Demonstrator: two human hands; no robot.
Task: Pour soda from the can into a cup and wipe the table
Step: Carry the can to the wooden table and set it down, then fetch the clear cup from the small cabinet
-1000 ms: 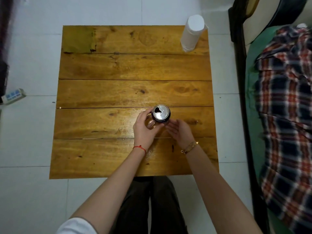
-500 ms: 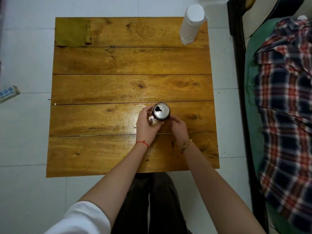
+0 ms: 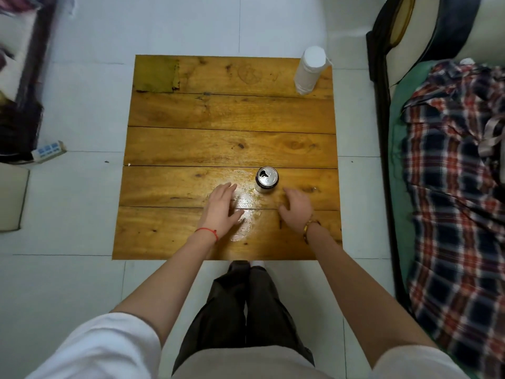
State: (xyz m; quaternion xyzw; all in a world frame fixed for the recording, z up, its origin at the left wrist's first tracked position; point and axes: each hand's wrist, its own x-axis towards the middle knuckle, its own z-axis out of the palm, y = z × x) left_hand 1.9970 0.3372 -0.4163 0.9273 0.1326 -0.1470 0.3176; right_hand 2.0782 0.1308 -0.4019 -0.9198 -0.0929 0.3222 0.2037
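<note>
An opened soda can stands upright on the wooden table, right of the middle and toward the near side. My left hand hovers open to the can's lower left, fingers spread, apart from the can. On the can's lower right, my right hand is open too and holds nothing. A shiny wet patch lies on the wood between my hands. A white paper-towel roll stands upright at the far right corner. No cup is visible.
A greenish patch marks the table's far left corner. A bed with a plaid cloth runs along the right side. A power strip lies on the tiled floor at left. My legs are at the near table edge.
Both hands have let go of the can and pulled back toward me, spreading apart. The can stays upright in place. The view has pulled back from the table.
</note>
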